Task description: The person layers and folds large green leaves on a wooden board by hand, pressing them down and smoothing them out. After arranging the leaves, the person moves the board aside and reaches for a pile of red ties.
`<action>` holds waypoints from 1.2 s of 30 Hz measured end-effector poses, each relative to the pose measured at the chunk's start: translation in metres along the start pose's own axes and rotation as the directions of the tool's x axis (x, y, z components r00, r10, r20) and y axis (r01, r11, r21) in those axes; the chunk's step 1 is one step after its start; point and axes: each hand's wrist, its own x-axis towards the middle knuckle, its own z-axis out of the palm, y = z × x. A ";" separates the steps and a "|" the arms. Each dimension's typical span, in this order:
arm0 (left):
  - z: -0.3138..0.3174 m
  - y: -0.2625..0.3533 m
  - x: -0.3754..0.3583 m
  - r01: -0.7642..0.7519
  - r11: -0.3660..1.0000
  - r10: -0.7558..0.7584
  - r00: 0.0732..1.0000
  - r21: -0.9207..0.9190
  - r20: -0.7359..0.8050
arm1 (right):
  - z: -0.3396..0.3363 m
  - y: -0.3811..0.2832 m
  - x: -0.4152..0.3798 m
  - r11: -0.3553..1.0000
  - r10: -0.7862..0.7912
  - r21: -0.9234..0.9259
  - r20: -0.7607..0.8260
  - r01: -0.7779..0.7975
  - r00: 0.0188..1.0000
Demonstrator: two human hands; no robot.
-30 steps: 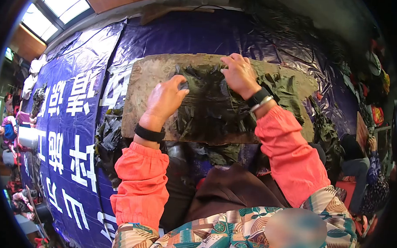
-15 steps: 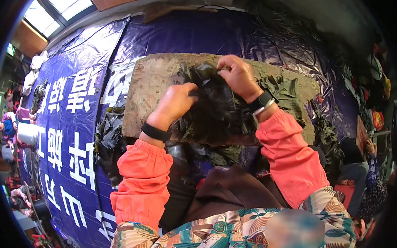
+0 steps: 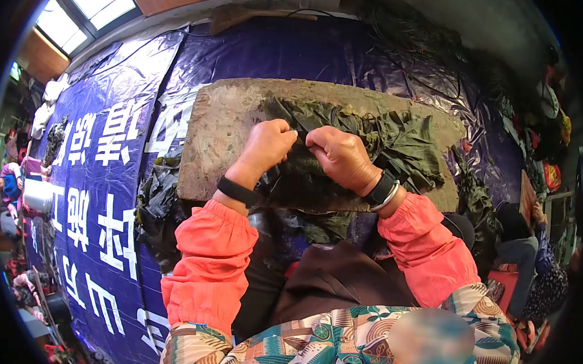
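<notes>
Dark green, wrinkled leafy sheets [image 3: 408,144] lie spread over a worn wooden board [image 3: 223,115] in front of me. My left hand [image 3: 267,146] is closed in a pinch above the left part of the dark pile, with a tiny pale spot at its fingertips. Close beside it, my right hand [image 3: 340,157] has its fingers curled together over the middle of the pile. What either hand grips is too small or hidden to name. A narrow gap separates the two hands.
A blue plastic sheet with white characters [image 3: 119,240] lies under the board. More dark leaves [image 3: 159,200] are left of the board, others [image 3: 477,201] right of it. A white bucket [image 3: 38,195] stands far left. Another person's hand [image 3: 539,213] shows at the far right.
My right hand has moved down and toward me, nearer my left hand. The dark material between the hands has dropped lower, and more of the leaves behind it show.
</notes>
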 end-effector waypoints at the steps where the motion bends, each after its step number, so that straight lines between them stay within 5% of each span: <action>1: 0.000 -0.001 0.000 -0.009 1.000 0.009 1.000 0.001 0.012 | 0.000 0.001 -0.001 0.998 0.018 -0.067 0.008 -0.018 1.000; 9: 0.000 0.009 -0.010 -0.036 0.999 0.036 0.997 -0.012 0.073 | 0.000 -0.001 0.004 0.902 0.165 -0.416 0.095 -0.111 0.982; 14: -0.003 0.010 -0.013 -0.046 0.999 0.045 0.996 0.000 0.076 | 0.001 -0.002 0.005 0.750 0.429 -0.594 0.102 -0.291 0.898; 18: -0.006 0.010 -0.014 -0.050 0.998 0.052 0.996 -0.027 0.077 | -0.006 0.004 0.007 0.753 0.465 -0.554 0.068 -0.355 0.883; 23: -0.005 0.013 -0.016 -0.043 0.999 0.043 0.994 -0.006 0.100 | -0.015 0.022 0.011 0.851 0.497 -0.243 0.089 -0.465 0.863; 29: -0.005 0.015 -0.011 -0.022 0.998 0.030 0.986 -0.052 0.164 | -0.023 0.019 0.016 0.832 0.536 -0.211 0.062 -0.513 0.842; 31: 0.000 0.012 -0.011 -0.185 0.858 0.282 0.949 -0.479 0.138 | -0.022 0.023 0.018 0.834 0.527 -0.214 0.029 -0.509 0.850; 33: -0.005 0.011 -0.005 -0.225 0.844 0.351 0.918 -0.487 0.183 | -0.020 0.030 0.020 0.837 0.514 -0.217 -0.007 -0.503 0.858; 35: -0.005 0.009 -0.002 -0.498 0.725 0.541 0.839 -0.476 -0.053 | -0.020 0.042 0.018 0.892 0.390 -0.155 -0.213 -0.425 0.896; 36: -0.006 0.013 -0.005 -0.507 0.705 0.498 0.852 -0.495 -0.162 | -0.020 0.045 0.018 0.903 0.341 -0.171 -0.274 -0.395 0.899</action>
